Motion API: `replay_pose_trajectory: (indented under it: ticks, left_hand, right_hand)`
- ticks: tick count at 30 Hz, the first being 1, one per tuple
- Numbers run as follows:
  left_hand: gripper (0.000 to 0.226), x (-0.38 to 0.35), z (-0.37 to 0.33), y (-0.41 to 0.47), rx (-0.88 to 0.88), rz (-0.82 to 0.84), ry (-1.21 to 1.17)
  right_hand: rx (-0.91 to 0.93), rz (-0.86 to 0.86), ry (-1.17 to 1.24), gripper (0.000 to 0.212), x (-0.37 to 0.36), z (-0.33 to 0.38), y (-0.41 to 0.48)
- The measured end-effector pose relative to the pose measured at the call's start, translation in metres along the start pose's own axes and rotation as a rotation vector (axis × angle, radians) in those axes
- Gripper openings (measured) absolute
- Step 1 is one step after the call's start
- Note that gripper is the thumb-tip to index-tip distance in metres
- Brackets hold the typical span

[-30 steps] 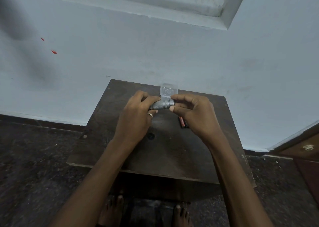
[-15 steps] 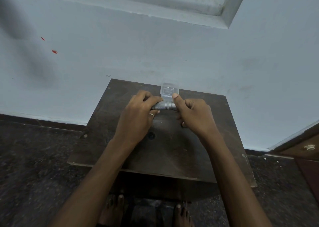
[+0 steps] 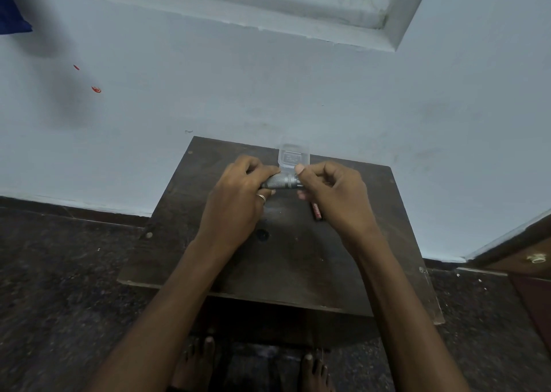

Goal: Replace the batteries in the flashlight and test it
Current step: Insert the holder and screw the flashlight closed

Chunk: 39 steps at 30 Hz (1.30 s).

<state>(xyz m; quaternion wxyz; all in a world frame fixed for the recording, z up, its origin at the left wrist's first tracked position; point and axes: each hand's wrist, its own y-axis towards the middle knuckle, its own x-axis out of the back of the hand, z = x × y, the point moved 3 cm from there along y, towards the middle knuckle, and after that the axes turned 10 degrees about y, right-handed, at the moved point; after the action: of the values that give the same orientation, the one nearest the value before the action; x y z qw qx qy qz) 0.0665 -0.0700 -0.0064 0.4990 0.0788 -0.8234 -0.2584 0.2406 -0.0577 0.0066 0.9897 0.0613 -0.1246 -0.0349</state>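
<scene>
The left hand (image 3: 238,195) is wrapped round the flashlight (image 3: 281,182), held just above the table (image 3: 298,272), while the right hand (image 3: 334,195) pinches its end. Since half a second ago the right hand has rolled, uncovering a red battery (image 3: 317,212) on the table. This is probably another turn of the cap. A clear plastic case (image 3: 293,157) lies just beyond.

Flashlight (image 3: 283,181): grey, knurled, horizontal, held between my left hand (image 3: 238,196) and right hand (image 3: 331,195). Red battery (image 3: 317,212) flat on counter (image 3: 283,272).
</scene>
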Motion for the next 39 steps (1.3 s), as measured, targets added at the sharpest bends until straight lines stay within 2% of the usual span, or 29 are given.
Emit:
replay_pose_trajectory:
  ticks: [1,3,7,10,12,17,20,23,27,31,34,37,39]
  left_hand:
    - [0.037,0.001,0.001,0.0,0.005,-0.004,0.002]
    - [0.038,0.001,0.003,0.0,0.013,-0.007,0.001]
    - [0.039,0.002,0.002,-0.001,0.002,0.007,0.01]
    - [0.039,0.002,0.001,-0.001,-0.014,0.008,0.019]
    - [0.039,0.003,0.001,0.0,-0.024,0.006,0.027]
    - [0.04,0.003,-0.001,0.0,-0.034,0.004,0.032]
    - [0.04,0.002,-0.002,0.0,-0.039,0.006,0.033]
    - [0.04,0.002,-0.001,0.0,-0.032,0.008,0.033]
    - [0.039,0.002,-0.002,0.0,-0.039,0.011,0.03]
    - [0.038,0.003,0.0,0.0,-0.025,-0.002,0.01]
    - [0.039,0.004,0.002,0.0,-0.015,-0.001,0.01]
    - [0.038,0.004,0.003,0.0,-0.019,0.004,0.014]
    - [0.038,0.004,0.002,0.0,-0.019,0.004,0.012]
  right_hand:
    - [-0.025,0.07,0.048,0.011,0.001,-0.001,0.0]
    - [-0.046,0.163,0.089,0.017,0.004,-0.004,0.002]
    - [-0.062,0.186,0.047,0.009,0.004,-0.006,0.001]
    - [-0.081,0.115,-0.054,0.043,0.001,-0.008,0.0]
    - [-0.112,0.073,-0.051,0.059,-0.001,-0.008,-0.001]
    - [-0.155,0.032,-0.085,0.073,-0.001,-0.005,-0.003]
    - [-0.118,-0.005,-0.154,0.076,-0.001,-0.003,-0.004]
    - [-0.039,-0.074,-0.211,0.068,0.0,-0.003,-0.003]
    - [0.059,-0.081,-0.091,0.034,0.0,-0.001,-0.003]
    - [0.0,0.07,0.047,0.015,0.003,-0.006,0.001]
    - [-0.038,0.172,0.102,0.024,0.008,-0.011,0.004]
    - [-0.023,0.207,0.058,0.01,0.007,-0.011,0.003]
    - [-0.054,0.173,0.028,0.028,0.003,-0.011,0.001]
